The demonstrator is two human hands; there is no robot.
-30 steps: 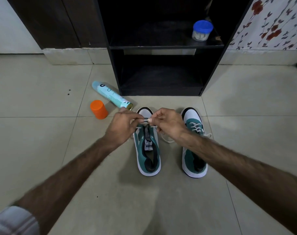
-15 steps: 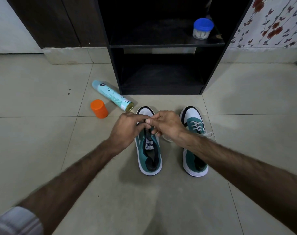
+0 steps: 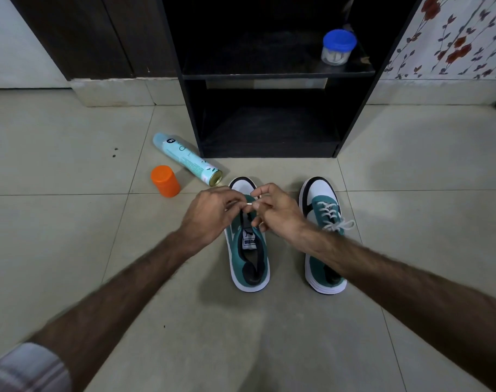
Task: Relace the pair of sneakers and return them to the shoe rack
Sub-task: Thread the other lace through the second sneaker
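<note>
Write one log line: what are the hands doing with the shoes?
left hand: pinches white lace | right hand: pinches lace | unlaced green sneaker: floor

Two sneakers (image 3: 323,236) side by side before rack (image 3: 269,80); can (image 3: 186,158), cap (image 3: 165,181) left.

We see two bare forearms reaching in from the bottom corners of the frame, both lightly haired and uncovered down to the wrists. The left hand (image 3: 210,215) and the right hand (image 3: 278,213) wear no gloves, rings, watch or bands that we can make out. At the lower left corner, a rolled or pushed-up sleeve (image 3: 26,369) covers the left arm above the elbow; its cloth looks pale grey with faint pinkish stripes, blurred at this range. The right arm's sleeve lies outside the frame.
</note>
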